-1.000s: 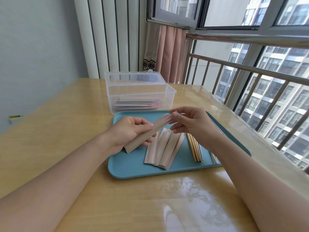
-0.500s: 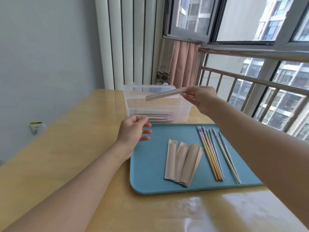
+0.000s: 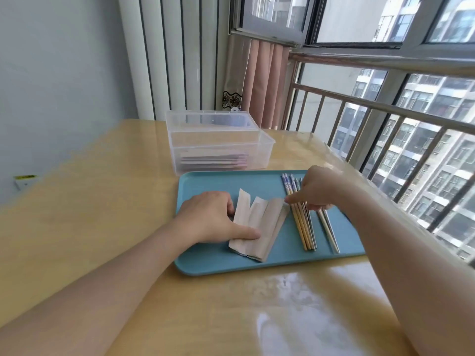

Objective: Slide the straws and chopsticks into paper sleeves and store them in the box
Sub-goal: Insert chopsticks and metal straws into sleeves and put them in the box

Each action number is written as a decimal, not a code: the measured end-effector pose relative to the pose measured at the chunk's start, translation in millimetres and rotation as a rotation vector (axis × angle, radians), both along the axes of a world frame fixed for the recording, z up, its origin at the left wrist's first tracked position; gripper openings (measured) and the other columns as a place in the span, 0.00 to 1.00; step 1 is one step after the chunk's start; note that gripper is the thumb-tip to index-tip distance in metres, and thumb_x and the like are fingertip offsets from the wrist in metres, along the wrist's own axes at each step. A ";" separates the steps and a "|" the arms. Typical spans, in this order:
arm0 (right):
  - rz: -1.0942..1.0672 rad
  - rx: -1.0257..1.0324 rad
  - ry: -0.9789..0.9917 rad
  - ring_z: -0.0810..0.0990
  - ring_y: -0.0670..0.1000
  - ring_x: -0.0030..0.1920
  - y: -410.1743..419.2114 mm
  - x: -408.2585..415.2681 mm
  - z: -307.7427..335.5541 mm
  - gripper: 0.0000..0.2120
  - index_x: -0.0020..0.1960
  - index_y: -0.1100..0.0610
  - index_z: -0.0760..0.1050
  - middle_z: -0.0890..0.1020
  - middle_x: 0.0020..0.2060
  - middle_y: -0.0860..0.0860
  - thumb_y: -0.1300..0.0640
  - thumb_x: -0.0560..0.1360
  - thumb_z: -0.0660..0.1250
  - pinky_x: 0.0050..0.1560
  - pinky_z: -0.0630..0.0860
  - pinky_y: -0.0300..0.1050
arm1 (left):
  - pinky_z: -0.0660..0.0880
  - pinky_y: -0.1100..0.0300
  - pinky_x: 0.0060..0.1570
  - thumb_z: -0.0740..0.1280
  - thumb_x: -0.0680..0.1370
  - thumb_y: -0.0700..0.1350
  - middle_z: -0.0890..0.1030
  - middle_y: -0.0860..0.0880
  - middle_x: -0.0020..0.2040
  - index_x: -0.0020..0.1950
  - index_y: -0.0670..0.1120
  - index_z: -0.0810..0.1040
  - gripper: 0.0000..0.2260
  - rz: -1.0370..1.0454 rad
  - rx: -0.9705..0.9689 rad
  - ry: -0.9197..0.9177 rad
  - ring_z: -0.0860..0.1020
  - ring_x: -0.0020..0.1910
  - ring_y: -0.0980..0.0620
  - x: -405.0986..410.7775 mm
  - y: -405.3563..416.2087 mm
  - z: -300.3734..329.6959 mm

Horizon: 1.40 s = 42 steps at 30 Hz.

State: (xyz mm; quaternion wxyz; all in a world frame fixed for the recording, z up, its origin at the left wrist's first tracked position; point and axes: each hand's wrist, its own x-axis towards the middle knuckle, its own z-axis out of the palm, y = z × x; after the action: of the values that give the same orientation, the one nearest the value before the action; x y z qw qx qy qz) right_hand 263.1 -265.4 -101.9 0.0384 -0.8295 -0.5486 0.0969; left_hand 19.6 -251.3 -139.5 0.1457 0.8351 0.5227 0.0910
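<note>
Your left hand (image 3: 213, 217) presses flat on the paper sleeves (image 3: 259, 224) to steady them, while your right hand (image 3: 318, 188), beside them, pinches a chopstick (image 3: 299, 222) for sleeving; box (image 3: 218, 145) waits beyond.

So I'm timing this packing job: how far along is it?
Partly done. Several filled sleeves already lie in the clear box. In hand: the left hand rests on the empty paper sleeves while the right hand reaches onto the chopsticks and straws. Left: everything loose on the blue tray.
</note>
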 end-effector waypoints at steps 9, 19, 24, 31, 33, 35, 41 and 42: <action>-0.037 0.223 0.151 0.74 0.50 0.26 -22.4 23.2 -12.5 0.21 0.42 0.69 0.82 0.83 0.32 0.60 0.49 0.72 0.77 0.28 0.71 0.39 | 0.72 0.55 0.39 0.73 0.72 0.61 0.79 0.55 0.35 0.39 0.51 0.78 0.14 0.006 0.002 -0.182 0.77 0.37 0.52 -3.5 19.7 -12.2; -0.082 0.176 0.321 0.73 0.53 0.26 -22.2 28.5 -16.4 0.16 0.39 0.67 0.82 0.78 0.26 0.56 0.53 0.70 0.79 0.29 0.74 0.42 | 0.77 0.60 0.35 0.64 0.83 0.46 0.83 0.49 0.36 0.55 0.43 0.79 0.08 -0.067 -0.415 -0.817 0.81 0.34 0.53 8.1 6.7 -14.3; -0.084 0.172 0.286 0.73 0.54 0.27 -17.2 21.8 -18.4 0.18 0.33 0.62 0.76 0.77 0.27 0.56 0.50 0.70 0.79 0.31 0.73 0.43 | 0.71 0.62 0.26 0.59 0.85 0.50 0.74 0.50 0.31 0.56 0.44 0.78 0.12 -0.036 -0.590 -0.962 0.71 0.25 0.54 11.7 4.1 -8.9; -0.182 0.116 0.446 0.70 0.48 0.20 -17.9 27.8 -15.1 0.11 0.42 0.65 0.80 0.78 0.27 0.56 0.57 0.72 0.77 0.24 0.68 0.37 | 0.77 0.60 0.30 0.58 0.85 0.49 0.79 0.46 0.33 0.53 0.41 0.81 0.16 -0.073 -0.664 -0.934 0.78 0.30 0.51 2.8 5.4 -3.0; -0.186 0.101 0.457 0.70 0.48 0.20 -19.4 28.7 -13.5 0.12 0.44 0.68 0.82 0.78 0.27 0.56 0.58 0.72 0.78 0.23 0.67 0.37 | 0.77 0.61 0.30 0.57 0.85 0.49 0.78 0.47 0.33 0.55 0.43 0.82 0.15 -0.078 -0.665 -0.932 0.77 0.29 0.52 1.9 6.6 -2.8; -0.182 0.103 0.404 0.69 0.48 0.18 -22.2 25.8 -11.3 0.11 0.39 0.66 0.80 0.77 0.22 0.53 0.59 0.70 0.78 0.23 0.67 0.36 | 0.74 0.62 0.28 0.58 0.85 0.49 0.76 0.49 0.32 0.57 0.44 0.82 0.15 -0.079 -0.666 -0.929 0.73 0.27 0.54 2.1 7.1 -3.0; -0.135 0.108 0.124 0.69 0.51 0.24 -19.0 11.4 -11.8 0.19 0.32 0.58 0.69 0.71 0.23 0.52 0.53 0.72 0.76 0.28 0.68 0.41 | 0.73 0.60 0.29 0.58 0.85 0.53 0.73 0.49 0.33 0.56 0.46 0.83 0.16 -0.094 -0.660 -0.921 0.70 0.28 0.53 4.4 5.6 -5.9; -0.141 0.107 0.131 0.69 0.52 0.25 -18.4 12.0 -13.0 0.19 0.32 0.58 0.69 0.71 0.24 0.52 0.53 0.72 0.75 0.29 0.68 0.42 | 0.73 0.60 0.29 0.58 0.85 0.53 0.73 0.48 0.33 0.56 0.46 0.83 0.17 -0.094 -0.655 -0.923 0.70 0.28 0.52 4.6 5.4 -6.1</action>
State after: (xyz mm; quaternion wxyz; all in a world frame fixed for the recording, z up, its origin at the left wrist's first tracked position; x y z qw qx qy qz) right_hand 275.1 -283.8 -114.9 0.1249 -0.8548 -0.4895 0.1184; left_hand 24.2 -245.9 -145.5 0.6144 0.6423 0.3678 0.2731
